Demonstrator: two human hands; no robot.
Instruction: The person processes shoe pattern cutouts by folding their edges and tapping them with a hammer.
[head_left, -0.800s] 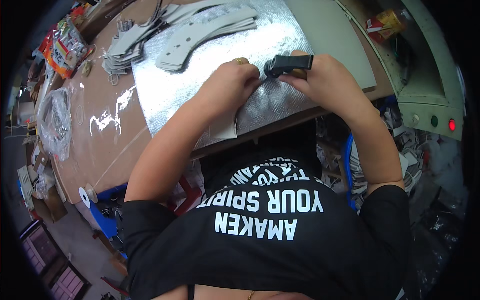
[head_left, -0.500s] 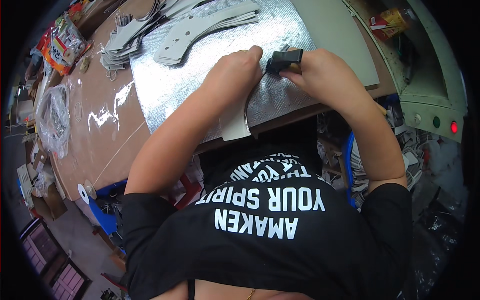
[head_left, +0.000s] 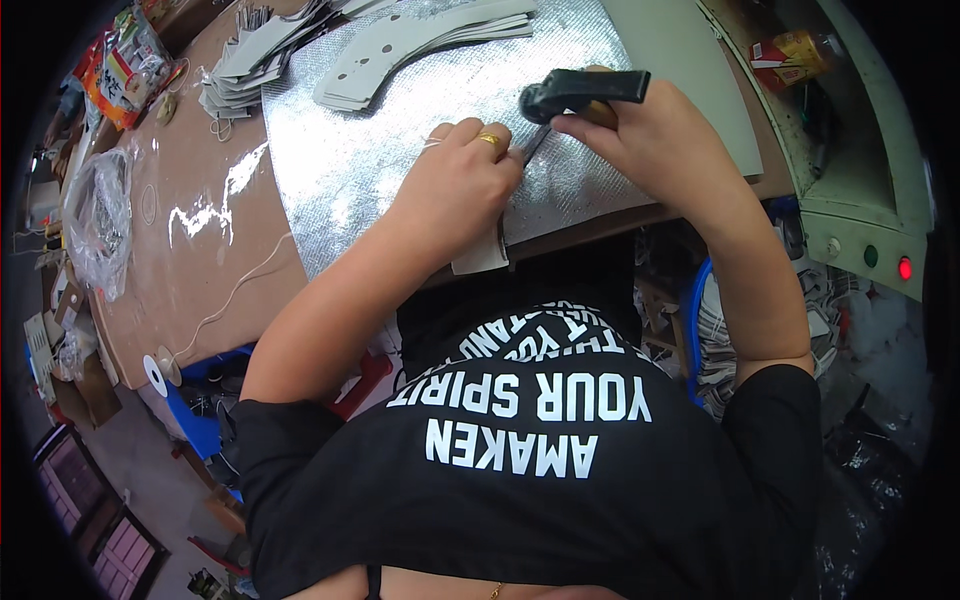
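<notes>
My right hand is wrapped round a hammer with a black head and a yellowish handle. The head is raised above the shiny silver mat. Just left of it, my left hand is closed, its fingertips on a thin grey metal rod slanting toward the hammer. The rod's lower end is hidden by the fingers. Beneath my left hand lies a pale flat piece, mostly covered, its near end at the mat's front edge. Beyond my hands rests a stack of curved white pieces with holes.
More pale pieces are piled at the far left. On the brown table lie a clear plastic bag and a thin cord. A cabinet with a lit red button stands right; a blue-rimmed bin holds scraps.
The hammer has lifted and turned, its head now spread sideways in my right hand. My left hand has rolled over, showing its back and rings, and shifted slightly nearer.
</notes>
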